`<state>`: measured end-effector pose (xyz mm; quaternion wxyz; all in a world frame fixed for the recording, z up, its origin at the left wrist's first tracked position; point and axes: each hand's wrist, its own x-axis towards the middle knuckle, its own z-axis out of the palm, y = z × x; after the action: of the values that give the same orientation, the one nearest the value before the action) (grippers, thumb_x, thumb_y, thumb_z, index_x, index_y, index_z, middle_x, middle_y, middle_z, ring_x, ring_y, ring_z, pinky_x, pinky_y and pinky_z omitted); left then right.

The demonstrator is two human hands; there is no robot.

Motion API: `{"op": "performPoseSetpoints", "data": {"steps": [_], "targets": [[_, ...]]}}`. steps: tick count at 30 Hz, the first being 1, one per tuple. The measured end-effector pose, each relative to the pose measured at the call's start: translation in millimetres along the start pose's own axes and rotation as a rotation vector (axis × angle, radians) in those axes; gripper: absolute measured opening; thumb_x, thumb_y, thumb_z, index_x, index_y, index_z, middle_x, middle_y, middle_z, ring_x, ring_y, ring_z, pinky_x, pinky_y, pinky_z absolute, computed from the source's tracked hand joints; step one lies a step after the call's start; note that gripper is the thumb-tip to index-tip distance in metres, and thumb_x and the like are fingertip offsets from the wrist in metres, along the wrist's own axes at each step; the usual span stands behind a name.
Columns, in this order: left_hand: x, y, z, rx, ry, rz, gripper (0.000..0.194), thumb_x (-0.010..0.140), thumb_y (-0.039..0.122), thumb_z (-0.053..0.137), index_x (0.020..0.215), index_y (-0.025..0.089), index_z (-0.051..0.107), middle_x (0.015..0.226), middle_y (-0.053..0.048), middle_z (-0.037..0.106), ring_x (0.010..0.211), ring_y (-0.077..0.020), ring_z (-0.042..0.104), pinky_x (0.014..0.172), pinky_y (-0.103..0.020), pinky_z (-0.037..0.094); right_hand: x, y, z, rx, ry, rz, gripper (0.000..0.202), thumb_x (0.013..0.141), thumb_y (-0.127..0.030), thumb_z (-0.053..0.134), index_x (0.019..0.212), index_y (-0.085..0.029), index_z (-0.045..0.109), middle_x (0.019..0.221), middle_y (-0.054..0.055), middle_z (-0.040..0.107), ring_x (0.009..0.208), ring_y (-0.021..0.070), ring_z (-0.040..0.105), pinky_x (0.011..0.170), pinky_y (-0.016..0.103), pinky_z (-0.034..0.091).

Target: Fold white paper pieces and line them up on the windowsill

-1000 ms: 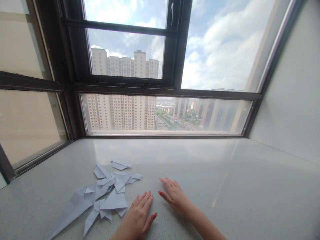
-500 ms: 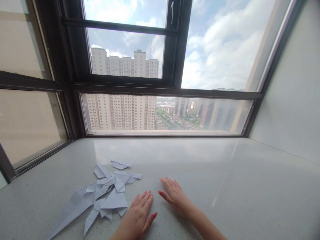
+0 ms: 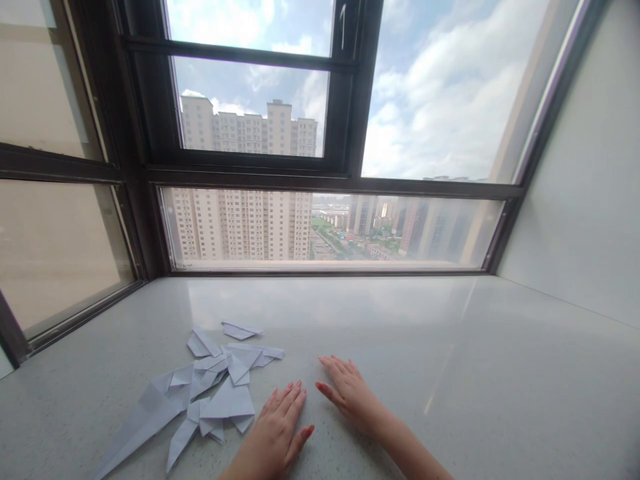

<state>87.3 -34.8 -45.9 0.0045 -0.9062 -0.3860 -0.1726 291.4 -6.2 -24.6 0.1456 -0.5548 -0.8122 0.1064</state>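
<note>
Both of my hands rest palm down on a pale speckled windowsill (image 3: 490,373). My left hand (image 3: 280,427) lies flat and holds nothing, its thumb spread out to the right. Just left of it is a loose cluster of folded white paper pieces (image 3: 227,400), some overlapping. One long pointed paper piece (image 3: 145,420) stretches toward the lower left, and a small folded strip (image 3: 242,331) lies apart at the back. My right hand (image 3: 350,393) is also open and bare, fingers pointing up and left, a short gap from the left hand.
A dark window frame (image 3: 330,181) runs along the back of the sill, with high buildings (image 3: 245,220) outside. More window panes (image 3: 60,247) stand on the left. A white wall (image 3: 580,220) bounds the right side.
</note>
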Motion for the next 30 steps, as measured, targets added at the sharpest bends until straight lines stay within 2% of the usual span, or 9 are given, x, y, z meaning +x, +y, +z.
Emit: {"op": "performPoseSetpoints", "data": {"steps": [8,13,25,30], "targets": [[-0.6,3.1,-4.8,-0.018,0.016,-0.009,0.045,0.087,0.040,0.031,0.128,0.021,0.034,0.132,-0.007,0.039,0.119,-0.0202,0.037,0.096,-0.035,0.035,0.1,-0.3,-0.5,-0.008,-0.003,0.003,0.063,0.083,-0.058,0.019,0.127,-0.017,0.036,0.130,0.011,0.042,0.122,0.0234,0.031,0.102,0.044,0.015],[-1.3,1.2,-1.5,-0.012,0.018,-0.001,0.045,0.087,0.040,0.032,0.128,0.021,0.033,0.132,-0.007,0.038,0.120,-0.0203,0.036,0.096,-0.035,0.035,0.1,-0.8,-0.7,-0.009,-0.002,0.005,0.062,0.083,-0.058,0.019,0.127,-0.018,0.036,0.130,0.010,0.042,0.122,0.0230,0.031,0.102,0.043,0.015],[1.4,2.1,-4.7,-0.029,-0.041,-0.024,0.046,0.087,0.041,0.029,0.128,0.019,0.034,0.132,-0.008,0.038,0.120,-0.0210,0.035,0.097,-0.037,0.034,-0.1,-0.3,0.1,-0.012,0.007,-0.002,0.060,0.083,-0.057,0.020,0.127,-0.019,0.036,0.130,0.010,0.042,0.122,0.0229,0.031,0.102,0.044,0.015],[-0.3,1.3,-2.8,-0.036,-0.006,-0.004,0.046,0.087,0.040,0.031,0.130,0.022,0.031,0.132,-0.008,0.038,0.120,-0.0202,0.035,0.097,-0.035,0.033,-0.1,-1.2,-0.7,-0.020,0.002,0.004,0.062,0.083,-0.058,0.019,0.127,-0.018,0.036,0.129,0.010,0.042,0.122,0.0226,0.031,0.102,0.043,0.015]]}}
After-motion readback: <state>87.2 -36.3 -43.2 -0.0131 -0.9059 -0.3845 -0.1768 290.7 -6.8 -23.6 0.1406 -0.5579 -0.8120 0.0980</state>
